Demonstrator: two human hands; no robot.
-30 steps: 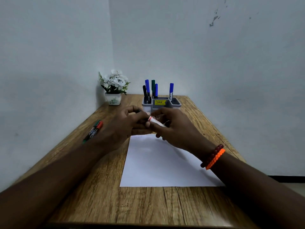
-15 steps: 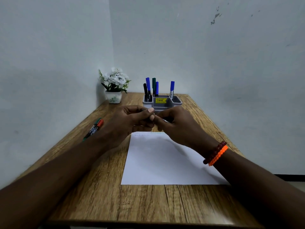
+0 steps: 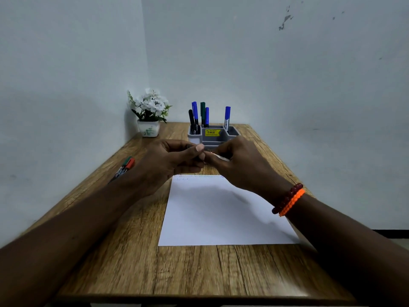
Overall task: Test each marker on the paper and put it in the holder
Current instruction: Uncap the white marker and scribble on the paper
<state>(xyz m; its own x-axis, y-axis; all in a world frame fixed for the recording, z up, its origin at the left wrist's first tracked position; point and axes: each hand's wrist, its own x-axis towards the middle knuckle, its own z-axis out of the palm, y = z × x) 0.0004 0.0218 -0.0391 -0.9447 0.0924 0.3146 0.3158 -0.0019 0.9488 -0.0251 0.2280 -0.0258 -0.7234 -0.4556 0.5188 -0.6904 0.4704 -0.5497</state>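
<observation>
Both hands meet above the far edge of the paper [image 3: 221, 209], in front of the holder [image 3: 213, 136]. Right hand [image 3: 239, 165] has its grip clamped on a white marker [image 3: 220, 157]; only a short stretch of barrel shows. Left hand [image 3: 174, 160] pinches at the marker's end; cap hidden by fingers. Faint test lines on the paper's far edge, hard to read. Two markers [image 3: 125, 168] lie on the surface, left, partly behind the forearm.
</observation>
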